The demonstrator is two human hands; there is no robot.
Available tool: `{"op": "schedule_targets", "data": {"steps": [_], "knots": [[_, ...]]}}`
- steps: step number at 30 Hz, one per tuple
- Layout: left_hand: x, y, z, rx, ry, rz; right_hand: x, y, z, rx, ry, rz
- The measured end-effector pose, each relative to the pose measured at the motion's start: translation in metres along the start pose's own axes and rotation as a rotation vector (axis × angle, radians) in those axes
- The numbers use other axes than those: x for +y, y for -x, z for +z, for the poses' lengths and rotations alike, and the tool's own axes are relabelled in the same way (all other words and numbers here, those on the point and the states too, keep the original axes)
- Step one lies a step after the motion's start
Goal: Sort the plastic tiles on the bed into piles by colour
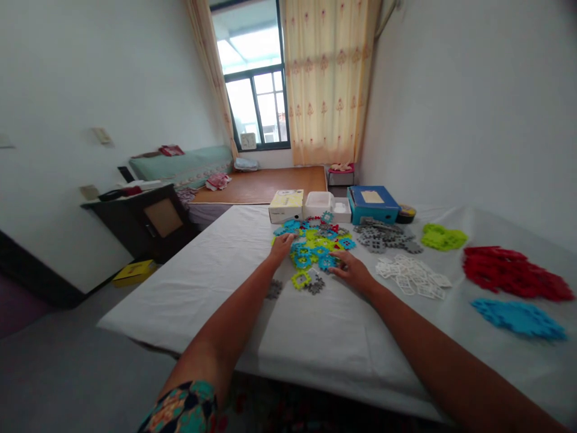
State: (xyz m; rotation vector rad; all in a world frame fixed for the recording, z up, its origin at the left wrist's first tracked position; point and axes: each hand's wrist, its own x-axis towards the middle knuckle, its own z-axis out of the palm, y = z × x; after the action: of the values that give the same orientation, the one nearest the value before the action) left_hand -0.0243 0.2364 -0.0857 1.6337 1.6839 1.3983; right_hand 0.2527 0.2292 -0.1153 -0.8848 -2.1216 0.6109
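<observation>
A mixed heap of flat plastic puzzle tiles (315,243) in blue, lime, red and grey lies mid-table on a white cloth (216,282). My left hand (282,246) rests on the heap's left edge, fingers curled over the tiles. On the heap's near right edge my right hand (354,270) lies with its fingers pressed on a blue tile (327,262). A lime tile (300,279) and a grey tile (315,285) sit just in front of the heap. A lone grey tile (273,289) lies beside my left forearm.
Sorted piles lie to the right: grey (385,236), white (412,275), lime (442,237), red (511,273), blue (518,317). At the table's far edge stand a yellow-white box (286,206), a clear tub (319,203) and a blue box (372,203). A dark cabinet (144,222) stands left.
</observation>
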Motion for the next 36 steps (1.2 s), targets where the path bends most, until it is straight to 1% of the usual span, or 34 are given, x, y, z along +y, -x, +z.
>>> {"op": "schedule_targets", "data": {"steps": [3, 7, 13, 16, 17, 19, 22, 24, 26, 28, 29, 31, 32, 34, 36], "knots": [[-0.01, 0.006, -0.006, -0.062, 0.007, 0.016, -0.004, 0.001, 0.003, -0.068, 0.051, 0.001], [-0.015, 0.016, -0.008, -0.116, 0.01, 0.055, -0.007, 0.001, 0.004, -0.085, 0.065, 0.007], [-0.011, 0.017, -0.017, -0.12, -0.026, 0.09, -0.004, 0.0, 0.006, -0.081, 0.047, 0.033], [-0.003, 0.018, -0.022, -0.183, -0.089, 0.122, -0.003, 0.0, 0.006, -0.055, 0.03, 0.029], [0.001, 0.018, -0.025, -0.224, -0.113, 0.136, -0.002, 0.0, 0.006, -0.046, 0.019, 0.023], [0.013, 0.021, -0.036, -0.349, -0.19, 0.193, -0.001, 0.0, 0.005, -0.031, -0.008, 0.003], [0.034, 0.029, -0.065, -0.582, -0.384, 0.301, 0.002, 0.001, 0.003, -0.017, -0.037, -0.022], [0.046, 0.039, -0.089, -0.683, -0.505, 0.272, 0.003, 0.001, 0.002, -0.016, -0.044, -0.026], [0.053, 0.053, -0.109, -0.802, -0.595, 0.232, 0.004, 0.001, 0.002, -0.027, -0.047, -0.027], [0.053, 0.068, -0.12, -0.885, -0.642, 0.248, 0.003, 0.0, 0.003, -0.039, -0.045, -0.026], [0.051, 0.074, -0.122, -0.905, -0.645, 0.269, 0.003, 0.0, 0.003, -0.042, -0.043, -0.024], [0.043, 0.082, -0.119, -0.893, -0.61, 0.294, 0.002, 0.0, 0.003, -0.04, -0.038, -0.019], [0.038, 0.083, -0.115, -0.859, -0.582, 0.294, 0.001, 0.0, 0.003, -0.037, -0.036, -0.017], [0.029, 0.08, -0.102, -0.734, -0.542, 0.291, 0.001, 0.0, 0.003, -0.028, -0.034, -0.014], [0.024, 0.074, -0.085, -0.57, -0.555, 0.322, 0.002, 0.0, 0.002, -0.008, -0.038, -0.007]]}}
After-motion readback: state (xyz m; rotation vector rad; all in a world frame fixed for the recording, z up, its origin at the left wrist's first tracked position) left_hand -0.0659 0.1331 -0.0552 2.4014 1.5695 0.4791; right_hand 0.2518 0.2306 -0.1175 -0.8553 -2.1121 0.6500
